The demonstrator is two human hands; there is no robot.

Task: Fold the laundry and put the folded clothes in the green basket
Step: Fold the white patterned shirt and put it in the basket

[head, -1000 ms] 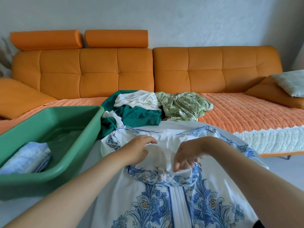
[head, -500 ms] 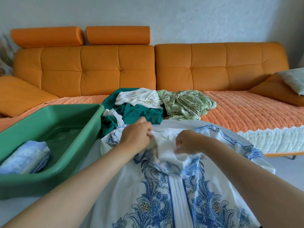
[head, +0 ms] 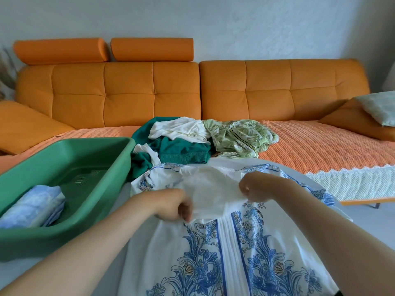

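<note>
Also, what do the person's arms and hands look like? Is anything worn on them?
The left hand and right hand wear no gloves. Both forearms are bare, with no sleeves in view, and no watch or bracelet shows at the wrists.

Two hands: left hand, right hand. One green basket, one folded blue cloth inside. One blue-printed white dress. Three loose garments: dark green, white, pale green. One sofa, two headrests, two orange cushions, one pale pillow.
</note>
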